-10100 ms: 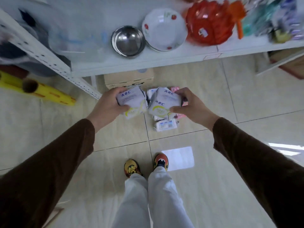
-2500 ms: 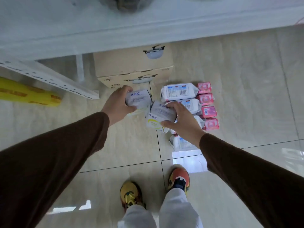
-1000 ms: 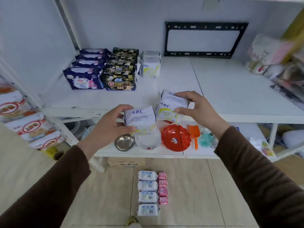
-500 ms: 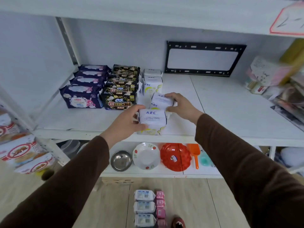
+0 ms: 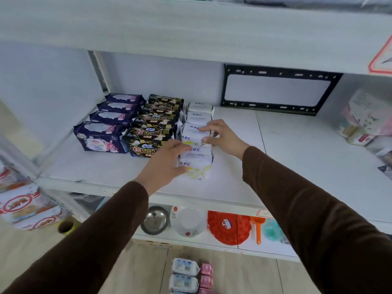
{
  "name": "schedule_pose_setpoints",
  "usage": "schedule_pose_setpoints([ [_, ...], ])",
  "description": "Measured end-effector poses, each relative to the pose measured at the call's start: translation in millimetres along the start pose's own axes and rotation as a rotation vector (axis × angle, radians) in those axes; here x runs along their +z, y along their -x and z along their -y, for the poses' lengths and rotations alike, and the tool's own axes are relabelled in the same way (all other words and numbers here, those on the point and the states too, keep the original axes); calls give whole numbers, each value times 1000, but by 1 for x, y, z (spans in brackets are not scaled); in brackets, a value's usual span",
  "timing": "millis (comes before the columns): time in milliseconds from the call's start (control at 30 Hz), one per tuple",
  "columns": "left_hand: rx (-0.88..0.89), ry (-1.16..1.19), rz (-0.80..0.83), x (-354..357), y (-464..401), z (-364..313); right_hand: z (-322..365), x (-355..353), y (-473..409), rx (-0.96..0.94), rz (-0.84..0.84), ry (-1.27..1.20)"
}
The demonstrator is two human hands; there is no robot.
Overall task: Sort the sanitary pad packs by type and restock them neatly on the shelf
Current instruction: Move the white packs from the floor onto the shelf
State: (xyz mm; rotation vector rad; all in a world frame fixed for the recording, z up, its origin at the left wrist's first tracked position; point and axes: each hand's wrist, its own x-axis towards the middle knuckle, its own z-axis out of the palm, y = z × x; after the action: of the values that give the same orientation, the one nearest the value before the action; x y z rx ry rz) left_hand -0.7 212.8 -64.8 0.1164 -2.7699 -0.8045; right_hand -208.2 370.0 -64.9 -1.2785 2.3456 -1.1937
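Note:
On the white shelf (image 5: 275, 149) a row of white ABC pad packs runs from back to front. My left hand (image 5: 164, 164) grips the front ABC pack (image 5: 196, 164), which stands on the shelf near its front edge. My right hand (image 5: 220, 136) holds the ABC pack behind it (image 5: 192, 135), fingers over its top and right side. Two more ABC packs (image 5: 199, 112) stand at the back. Left of them sit a row of black-and-gold packs (image 5: 151, 133) and a row of dark blue packs (image 5: 101, 136).
White packs (image 5: 184, 274) and small pink packs (image 5: 206, 274) lie in rows on the floor below. The lower shelf holds a steel bowl (image 5: 154, 219), a white bowl (image 5: 188, 222) and a red plate (image 5: 229, 228). A black frame (image 5: 277, 91) leans at the shelf's back.
Both hands have moved forward and down, setting the two ABC packs onto the shelf in line with the back ABC packs.

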Motion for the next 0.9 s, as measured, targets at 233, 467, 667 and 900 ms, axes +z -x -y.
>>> schedule_pose_setpoints([
  [233,67,-441,-147,2,-11,3,-6,3,-10,-15,13,-14],
  [467,74,-618,-160,-1,-22,-2,-9,4,-8,-36,21,23],
  [667,52,-673,-110,-3,-33,-6,-13,5,-13,-2,-27,47],
  [900,47,-701,-91,-5,-35,-3,-13,8,-14,18,-24,91],
])
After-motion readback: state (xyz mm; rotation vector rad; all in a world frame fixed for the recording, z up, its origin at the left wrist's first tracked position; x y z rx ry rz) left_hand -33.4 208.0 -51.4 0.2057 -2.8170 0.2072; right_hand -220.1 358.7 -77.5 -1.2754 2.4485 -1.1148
